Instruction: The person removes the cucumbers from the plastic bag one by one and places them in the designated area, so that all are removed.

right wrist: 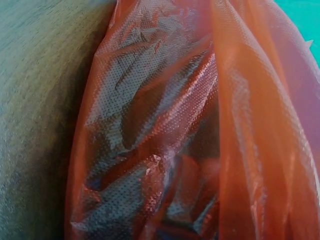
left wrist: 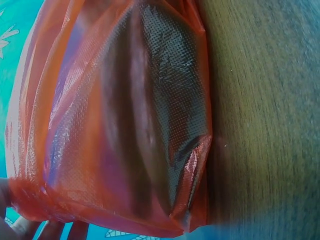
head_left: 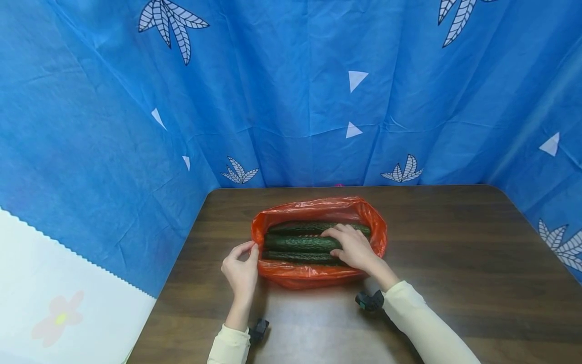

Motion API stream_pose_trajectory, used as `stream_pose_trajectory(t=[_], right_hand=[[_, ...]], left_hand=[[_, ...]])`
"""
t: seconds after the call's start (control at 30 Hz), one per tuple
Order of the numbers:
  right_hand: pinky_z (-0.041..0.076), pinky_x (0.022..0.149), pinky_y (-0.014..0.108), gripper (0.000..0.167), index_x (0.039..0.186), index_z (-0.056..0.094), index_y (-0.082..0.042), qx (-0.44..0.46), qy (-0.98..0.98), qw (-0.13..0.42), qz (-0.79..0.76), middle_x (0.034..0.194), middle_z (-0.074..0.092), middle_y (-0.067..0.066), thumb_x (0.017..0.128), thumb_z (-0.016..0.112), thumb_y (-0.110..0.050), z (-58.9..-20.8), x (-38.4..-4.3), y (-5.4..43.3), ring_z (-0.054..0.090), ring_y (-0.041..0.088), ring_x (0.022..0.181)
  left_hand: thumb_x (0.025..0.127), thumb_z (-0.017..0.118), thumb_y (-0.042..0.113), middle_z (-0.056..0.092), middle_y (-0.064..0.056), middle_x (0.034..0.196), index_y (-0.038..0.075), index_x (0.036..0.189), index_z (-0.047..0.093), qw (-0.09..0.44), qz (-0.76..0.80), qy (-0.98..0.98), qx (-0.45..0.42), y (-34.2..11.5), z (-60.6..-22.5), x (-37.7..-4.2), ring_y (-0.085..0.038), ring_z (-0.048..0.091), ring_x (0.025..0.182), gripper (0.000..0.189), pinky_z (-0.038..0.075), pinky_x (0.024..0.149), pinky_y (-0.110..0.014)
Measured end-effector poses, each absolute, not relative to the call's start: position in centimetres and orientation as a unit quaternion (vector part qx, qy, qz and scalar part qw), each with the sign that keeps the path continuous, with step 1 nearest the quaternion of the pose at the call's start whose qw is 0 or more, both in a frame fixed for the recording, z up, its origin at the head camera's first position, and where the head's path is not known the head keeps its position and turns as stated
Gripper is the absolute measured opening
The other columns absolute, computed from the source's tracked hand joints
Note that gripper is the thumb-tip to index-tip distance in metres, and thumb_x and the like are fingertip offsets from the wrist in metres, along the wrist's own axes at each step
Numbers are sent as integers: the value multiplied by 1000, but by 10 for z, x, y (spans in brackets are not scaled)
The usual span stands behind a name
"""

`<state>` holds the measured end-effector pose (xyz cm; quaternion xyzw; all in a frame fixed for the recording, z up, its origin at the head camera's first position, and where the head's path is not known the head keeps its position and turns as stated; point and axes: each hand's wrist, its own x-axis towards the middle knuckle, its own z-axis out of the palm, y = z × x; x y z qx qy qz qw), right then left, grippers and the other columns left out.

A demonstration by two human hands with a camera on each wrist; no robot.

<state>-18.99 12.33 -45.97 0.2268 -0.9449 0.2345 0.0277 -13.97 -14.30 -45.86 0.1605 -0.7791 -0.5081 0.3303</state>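
A red plastic bag (head_left: pixel 313 280) lies on the table with its mouth spread open. Inside it, several dark green cucumbers (head_left: pixel 295 243) lie side by side, lengthwise from left to right. My left hand (head_left: pixel 242 270) pinches the bag's left rim between thumb and fingers. My right hand (head_left: pixel 356 247) reaches into the bag from the right, its thumb and fingers on either side of the middle cucumber, gripping it near its right end. The left wrist view shows the bag's thin red wall (left wrist: pixel 175 90) with dark cucumbers behind it; the right wrist view shows crumpled bag film (right wrist: pixel 155 125).
The brown wooden table (head_left: pixel 454 242) extends around the bag, its far edge against a blue curtain (head_left: pixel 282 91) with leaf prints. Blue and white cloth (head_left: pixel 54 283) hangs at the left. A small black device (head_left: pixel 370 301) sits by the right wrist.
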Motion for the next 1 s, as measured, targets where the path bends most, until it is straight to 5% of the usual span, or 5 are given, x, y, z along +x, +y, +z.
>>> stream_pose_trajectory(t=[0.7, 1.0], right_hand=[[45, 89, 49, 48, 124, 65, -21, 227, -939, 58, 252, 123, 63, 5, 79, 80, -14, -441, -185, 134, 54, 28, 115], [44, 94, 55, 50, 126, 64, -18, 223, -934, 61, 274, 124, 63, 6, 79, 80, -12, -433, -182, 142, 53, 30, 118]], left_hand=[[80, 77, 5, 76, -11, 91, 4, 88, 78, 341, -510, -775, 151, -147, -459, -139, -28, 69, 87, 8, 49, 86, -43], [81, 76, 4, 76, -12, 93, 3, 89, 78, 349, -514, -770, 149, -147, -456, -138, -30, 69, 88, 8, 48, 88, -46]])
